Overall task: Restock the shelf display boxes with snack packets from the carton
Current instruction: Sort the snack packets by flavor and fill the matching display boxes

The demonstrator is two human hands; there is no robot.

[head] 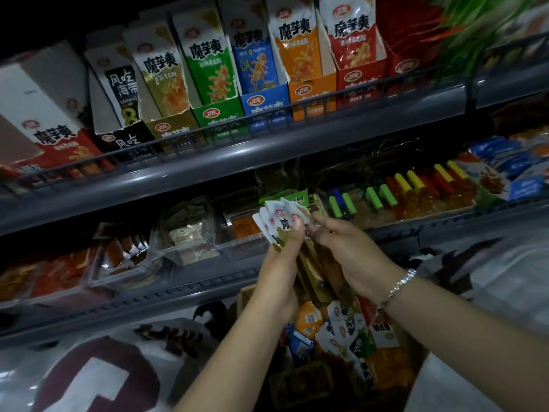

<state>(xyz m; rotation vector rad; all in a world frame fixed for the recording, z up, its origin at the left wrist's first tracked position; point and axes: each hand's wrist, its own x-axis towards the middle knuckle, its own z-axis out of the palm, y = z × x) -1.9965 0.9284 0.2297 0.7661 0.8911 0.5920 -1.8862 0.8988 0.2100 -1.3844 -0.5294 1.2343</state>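
A fanned bunch of white-and-olive packets (274,223) is gripped in the left hand (280,263), thumb across the front, held up before the middle shelf (178,281) and above the open carton (332,346) of mixed packets. The right hand (347,251), a bracelet (398,288) on its wrist, has fingers curled at the bunch's right edge, pinching a packet there. On the top shelf (237,150) display boxes (267,105) stand in a row: black, olive, green, blue, orange, red.
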